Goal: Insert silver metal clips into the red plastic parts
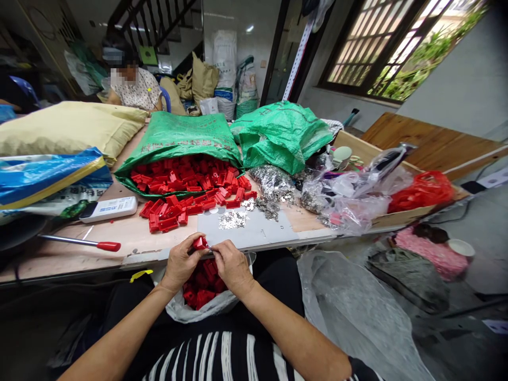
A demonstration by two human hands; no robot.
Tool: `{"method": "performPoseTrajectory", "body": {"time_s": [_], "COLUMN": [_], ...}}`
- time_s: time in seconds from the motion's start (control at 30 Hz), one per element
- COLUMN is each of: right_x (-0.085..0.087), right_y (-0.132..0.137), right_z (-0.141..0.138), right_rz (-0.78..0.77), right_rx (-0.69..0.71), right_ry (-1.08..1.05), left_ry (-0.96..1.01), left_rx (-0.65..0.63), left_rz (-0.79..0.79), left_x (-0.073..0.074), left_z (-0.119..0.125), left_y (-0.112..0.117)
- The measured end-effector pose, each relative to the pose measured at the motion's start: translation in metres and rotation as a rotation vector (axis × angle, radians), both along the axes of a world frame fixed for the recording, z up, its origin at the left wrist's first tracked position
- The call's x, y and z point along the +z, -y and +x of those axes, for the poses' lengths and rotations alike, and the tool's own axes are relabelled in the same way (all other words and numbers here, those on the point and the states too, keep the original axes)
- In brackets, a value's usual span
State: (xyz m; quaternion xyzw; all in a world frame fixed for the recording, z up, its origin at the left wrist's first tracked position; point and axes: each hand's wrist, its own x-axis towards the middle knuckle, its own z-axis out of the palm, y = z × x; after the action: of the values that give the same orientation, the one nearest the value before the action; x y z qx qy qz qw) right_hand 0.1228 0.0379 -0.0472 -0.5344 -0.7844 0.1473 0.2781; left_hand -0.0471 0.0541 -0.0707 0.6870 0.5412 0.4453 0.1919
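My left hand (180,263) pinches a small red plastic part (200,243) just off the table's front edge. Close beside it, my right hand (233,266) has thumb and fingers closed on a thin dark metal piece (210,247) whose tip meets the red part; its exact kind is too small to tell. Below both hands, a white bag (183,313) in my lap holds many red plastic parts (204,283). Ahead on the table lie a heap of red parts (169,211) and a scatter of small silvery metal pieces (233,219) on a grey board (273,231).
A green woven bag (178,132) spills red parts; another green bag (281,132) lies to its right. At the left are a white box-shaped device (111,209) and a red-tipped lever (108,246). A wooden tray (416,214) holds plastic bags. A person (135,87) sits across the table.
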Motion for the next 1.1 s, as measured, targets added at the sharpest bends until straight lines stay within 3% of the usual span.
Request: {"method": "performPoseTrajectory", "body": {"time_s": [0.83, 1.1], "right_x": [-0.0004, 0.0064], "right_y": [0.0012, 0.0067], "right_z": [0.0019, -0.006], "right_rz": [-0.016, 0.037], "right_rx": [0.002, -0.002], "right_ry": [-0.02, 0.238], "left_ry": [0.025, -0.014], "left_rx": [-0.009, 0.008], "left_rz": [-0.028, 0.012], "left_x": [0.0042, 0.0002], "left_z": [0.0006, 0.0027], "left_y": [0.0006, 0.0007]}}
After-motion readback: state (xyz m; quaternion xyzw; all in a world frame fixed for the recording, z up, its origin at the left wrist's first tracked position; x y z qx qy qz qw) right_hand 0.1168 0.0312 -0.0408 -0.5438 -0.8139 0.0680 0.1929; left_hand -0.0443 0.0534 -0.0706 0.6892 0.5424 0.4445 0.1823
